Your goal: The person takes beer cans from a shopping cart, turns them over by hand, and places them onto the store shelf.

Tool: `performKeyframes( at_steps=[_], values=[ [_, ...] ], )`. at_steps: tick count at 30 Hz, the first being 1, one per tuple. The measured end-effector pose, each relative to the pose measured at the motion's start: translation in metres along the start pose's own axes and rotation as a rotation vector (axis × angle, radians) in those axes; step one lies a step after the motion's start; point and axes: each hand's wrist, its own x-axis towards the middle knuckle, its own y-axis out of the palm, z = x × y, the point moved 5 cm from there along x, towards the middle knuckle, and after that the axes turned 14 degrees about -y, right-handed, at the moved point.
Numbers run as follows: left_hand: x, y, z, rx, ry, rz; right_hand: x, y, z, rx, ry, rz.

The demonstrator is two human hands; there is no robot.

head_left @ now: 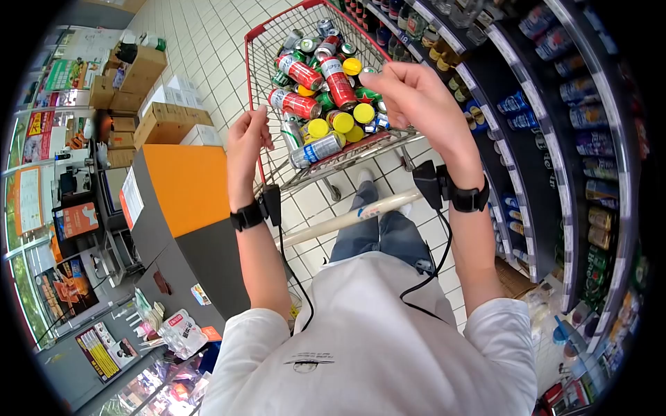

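Note:
A shopping cart (262, 33) with a red rim holds a pile of cans: red ones (338, 83), a silver-blue one (316, 150), green ones, and several yellow-lidded containers (341, 122). My left hand (248, 142) is raised by the cart's left side, its fingers curled in with nothing visible in them. Over the near right corner of the cart is my right hand (420, 104), loosely closed, thumb pointing toward the cans; nothing shows in it either. The cart's pale handlebar (347, 219) lies below both hands, near my body. Each wrist wears a black strap with a cable.
Shelves (517, 128) of bottles and cans run along the right. An orange-and-grey counter (184, 187) stands close on the left, with cardboard boxes (170, 126) beyond it. White floor tiles (201, 35) stretch ahead along the aisle.

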Motion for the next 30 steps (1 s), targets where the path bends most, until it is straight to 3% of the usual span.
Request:
performKeyframes(
  at_steps=[2, 3, 6, 9, 10, 12, 13, 15, 16, 19, 20, 21, 23, 25, 30],
  values=[
    [0.005, 0.001, 0.009, 0.059, -0.027, -0.022, 0.002, 0.007, 0.007, -0.153, -0.056, 0.065],
    [0.055, -0.025, -0.011, 0.054, 0.008, -0.053, 0.06, 0.028, -0.008, -0.147, -0.095, 0.09],
    [0.11, -0.007, 0.045, 0.231, -0.121, -0.069, 0.097, 0.039, -0.051, -0.334, 0.08, 0.156],
    [0.167, -0.004, 0.107, 0.618, -0.289, 0.034, 0.134, 0.067, -0.115, -0.668, 0.258, 0.52],
    [0.18, 0.006, 0.133, 0.72, -0.22, 0.111, 0.142, 0.067, -0.142, -0.679, 0.286, 0.54],
    [0.191, 0.007, 0.153, 0.815, -0.163, 0.171, 0.149, 0.077, -0.203, -0.72, 0.478, 0.802],
    [0.19, 0.02, 0.154, 0.918, -0.088, 0.259, 0.151, 0.077, -0.224, -0.721, 0.49, 0.823],
    [0.197, 0.04, 0.175, 1.128, -0.011, 0.399, 0.147, 0.071, -0.266, -0.978, 0.484, 1.09],
    [0.198, 0.047, 0.182, 1.172, -0.07, 0.434, 0.142, 0.064, -0.292, -1.032, 0.351, 1.155],
    [0.198, 0.057, 0.191, 1.277, -0.186, 0.494, 0.127, 0.066, -0.317, -1.073, 0.353, 1.309],
    [0.2, 0.054, 0.192, 1.346, -0.266, 0.468, 0.127, 0.067, -0.328, -1.062, 0.51, 1.363],
    [0.199, 0.048, 0.195, 1.417, -0.348, 0.443, 0.126, 0.068, -0.337, -1.049, 0.514, 1.369],
    [0.2, 0.043, 0.196, 1.443, -0.286, 0.376, 0.126, 0.07, -0.352, -1.038, 0.401, 1.363],
    [0.203, 0.042, 0.206, 1.351, -0.229, 0.514, 0.123, 0.069, -0.366, -1.015, 0.445, 1.364],
    [0.205, 0.054, 0.213, 1.256, -0.103, 0.555, 0.113, 0.075, -0.371, -1.028, 0.34, 1.369]
  ],
)
